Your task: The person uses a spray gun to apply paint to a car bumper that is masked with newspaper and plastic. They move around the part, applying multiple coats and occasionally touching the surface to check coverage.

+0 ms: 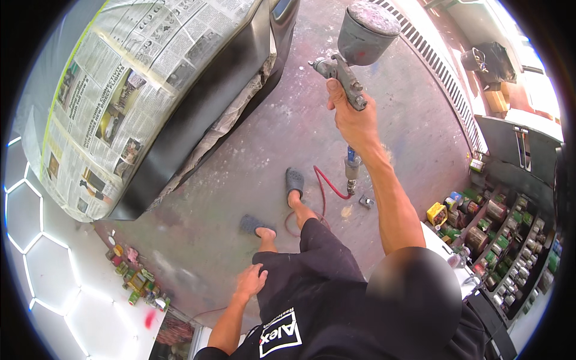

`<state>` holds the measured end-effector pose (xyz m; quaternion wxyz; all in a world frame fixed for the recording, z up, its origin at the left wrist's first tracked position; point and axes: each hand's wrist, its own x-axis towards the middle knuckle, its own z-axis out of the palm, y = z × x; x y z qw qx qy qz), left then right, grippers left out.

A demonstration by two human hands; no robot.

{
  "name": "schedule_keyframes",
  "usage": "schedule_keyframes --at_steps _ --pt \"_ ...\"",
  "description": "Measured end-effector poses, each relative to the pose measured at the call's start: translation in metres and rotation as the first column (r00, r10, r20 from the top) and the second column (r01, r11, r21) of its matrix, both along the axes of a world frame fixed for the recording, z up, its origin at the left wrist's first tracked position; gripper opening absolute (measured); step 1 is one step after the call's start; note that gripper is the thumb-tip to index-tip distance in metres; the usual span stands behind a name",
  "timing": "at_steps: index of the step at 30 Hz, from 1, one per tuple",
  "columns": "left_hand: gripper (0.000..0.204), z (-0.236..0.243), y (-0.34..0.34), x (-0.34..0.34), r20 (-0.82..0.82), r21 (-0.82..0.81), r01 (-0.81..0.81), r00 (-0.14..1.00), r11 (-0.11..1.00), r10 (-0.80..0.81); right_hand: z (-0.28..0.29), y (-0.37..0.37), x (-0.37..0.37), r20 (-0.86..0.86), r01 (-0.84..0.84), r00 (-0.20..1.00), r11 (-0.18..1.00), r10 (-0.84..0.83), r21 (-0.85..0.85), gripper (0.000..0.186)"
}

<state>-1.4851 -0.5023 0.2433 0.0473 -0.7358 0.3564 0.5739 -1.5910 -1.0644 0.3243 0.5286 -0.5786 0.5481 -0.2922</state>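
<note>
My right hand (355, 120) is wrapped round the handle of a paint spray gun (345, 77), raised ahead of me. A grey cup (369, 36) with a paint-stained lid sits on top of it. Below my fist an air fitting (352, 167) joins a red hose (323, 177). The gun's nozzle points left, apart from a dark car body panel (204, 99). Newspaper (114, 90) masks the surface beside that panel. My left hand (251, 280) hangs empty beside my dark shorts, its fingers loosely bent and partly apart.
A floor grate (441, 66) runs along the right. Paint tins (478, 239) crowd a rack at the lower right, near a yellow container (437, 213). More tins and bottles (137, 282) stand lower left, by hexagonal lights (49, 270). The red hose loops across the floor near my feet.
</note>
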Motion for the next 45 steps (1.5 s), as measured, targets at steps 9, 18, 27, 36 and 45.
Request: schedule_keyframes --at_steps 9,18,27,36,45 --pt "0.046 0.036 -0.016 -0.056 -0.099 -0.02 -0.318 0.944 0.948 0.315 -0.007 0.021 -0.01 0.091 -0.104 0.991 0.993 0.099 0.059 0.053" --pt "0.041 0.018 0.032 -0.078 -0.002 -0.053 -0.601 0.799 0.797 0.602 -0.02 0.054 -0.004 -0.055 -0.04 0.998 0.998 0.037 -0.052 0.043" --pt "0.039 0.016 0.033 -0.086 -0.007 -0.076 -0.666 0.744 0.742 0.668 -0.014 0.138 -0.005 0.088 -0.404 0.913 0.912 0.398 0.072 0.036" --pt "0.037 0.005 0.057 -0.098 -0.009 -0.146 -0.723 0.684 0.675 0.73 -0.026 0.133 0.004 -0.089 -0.075 0.994 0.977 0.058 -0.198 0.036" --pt "0.035 0.015 0.059 -0.1 0.021 -0.188 -0.745 0.649 0.641 0.761 -0.041 0.221 0.025 -0.076 -0.294 0.956 0.929 0.284 -0.224 0.025"
